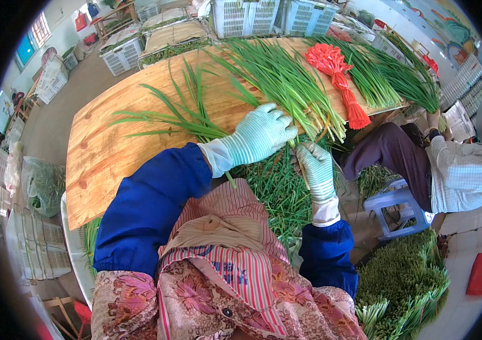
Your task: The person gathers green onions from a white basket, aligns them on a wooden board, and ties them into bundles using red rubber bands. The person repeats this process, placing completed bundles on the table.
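Observation:
My left hand [262, 134], in a striped knit glove, is closed around a few green leafy stalks; their leaves reach past it over the wooden board. My right hand [315, 163], gloved alike, pinches the lower ends of stalks just beside it, over the board's near edge. Some loose green stalks [181, 123] lie on the wooden board [109, 140] left of my hands. Just beyond my hands lies a larger heap of long green stalks [275, 76], pale ends towards me. To its right is a bunch of red ties [339, 80].
Leaf scraps [283, 195] lie below my hands. At the right a co-worker [458, 174] sits near a blue plastic stool [398, 208] and holds greens. Bundled greens [402, 280] stand at the lower right. Plastic crates [245, 19] stand beyond the board.

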### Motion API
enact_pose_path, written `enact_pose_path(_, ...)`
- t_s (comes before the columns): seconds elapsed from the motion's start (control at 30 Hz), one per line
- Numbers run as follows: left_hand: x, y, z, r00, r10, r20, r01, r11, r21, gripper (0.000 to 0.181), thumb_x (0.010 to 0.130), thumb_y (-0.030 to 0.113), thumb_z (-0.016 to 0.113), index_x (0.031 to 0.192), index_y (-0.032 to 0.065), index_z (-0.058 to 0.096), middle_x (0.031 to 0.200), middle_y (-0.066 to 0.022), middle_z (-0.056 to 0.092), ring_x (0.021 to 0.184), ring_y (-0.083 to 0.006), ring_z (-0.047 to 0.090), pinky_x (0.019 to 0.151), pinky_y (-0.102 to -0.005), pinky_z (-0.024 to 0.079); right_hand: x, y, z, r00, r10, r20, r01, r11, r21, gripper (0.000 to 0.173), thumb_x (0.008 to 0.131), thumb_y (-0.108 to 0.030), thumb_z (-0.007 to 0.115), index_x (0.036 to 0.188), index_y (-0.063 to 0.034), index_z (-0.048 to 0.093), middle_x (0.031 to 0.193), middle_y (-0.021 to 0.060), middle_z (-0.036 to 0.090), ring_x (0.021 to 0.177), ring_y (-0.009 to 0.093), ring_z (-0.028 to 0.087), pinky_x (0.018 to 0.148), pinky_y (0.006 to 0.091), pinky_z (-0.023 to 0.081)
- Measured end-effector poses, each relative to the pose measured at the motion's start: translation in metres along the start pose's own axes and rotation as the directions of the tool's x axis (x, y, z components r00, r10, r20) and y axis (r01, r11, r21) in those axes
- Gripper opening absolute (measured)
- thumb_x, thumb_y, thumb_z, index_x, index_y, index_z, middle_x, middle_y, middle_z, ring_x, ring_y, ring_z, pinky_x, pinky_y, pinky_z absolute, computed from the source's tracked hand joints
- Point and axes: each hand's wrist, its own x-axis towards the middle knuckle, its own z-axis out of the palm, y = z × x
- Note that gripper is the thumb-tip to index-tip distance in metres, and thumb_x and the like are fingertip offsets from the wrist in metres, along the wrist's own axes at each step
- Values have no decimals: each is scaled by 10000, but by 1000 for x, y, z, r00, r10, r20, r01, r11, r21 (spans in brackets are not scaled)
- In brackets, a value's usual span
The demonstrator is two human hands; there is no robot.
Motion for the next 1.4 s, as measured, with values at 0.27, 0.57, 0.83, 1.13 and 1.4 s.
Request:
enact_pose_path(0.27,-18,-15,-24,988,135,73,-139,989,44,142,760,171,536,880,124,597,746,-27,568,802,-218,592,916,-407,436,-27,16,-17,883,-440,-163,289,782,-552,61,803,-65,624,762,-29,599,611,111,579,506,189,538,501,317,435)
enact_pose_path(0.57,-84,-54,-50,991,24,132,20,946,-323,286,828,195,565,1092,92,600,1147,-119,586,1114,-313,533,961,-414,417,-58,33,-100,999,38,24,3,478,-878,146,833,-146,597,924,-41,639,900,167,655,767,318,629,657,389,492)
enact_pose_path(0.83,-98,-43,-15,966,-226,126,256,774,-578,225,830,249,611,894,43,673,994,-127,644,981,-307,583,864,-395,463,62,-32,5,804,-501,321,243,-215,-946,166,731,-226,693,745,-91,597,740,144,600,684,313,614,619,405,493)
enact_pose_path(1.13,-123,-31,-38,950,-312,23,289,846,-449,216,780,191,643,954,63,638,1072,-116,622,987,-292,588,849,-394,474,63,-43,-2,983,-174,-54,157,959,-236,135,854,-123,605,933,-13,604,606,48,587,461,135,536,437,288,447)
enact_pose_path(1.4,-91,-24,-35,927,-228,297,345,829,-440,322,837,261,565,1075,51,616,1130,-122,597,1123,-309,522,953,-397,428,61,-37,35,699,-625,348,561,177,-809,128,750,-202,686,777,-85,643,791,120,606,742,304,603,632,391,486)
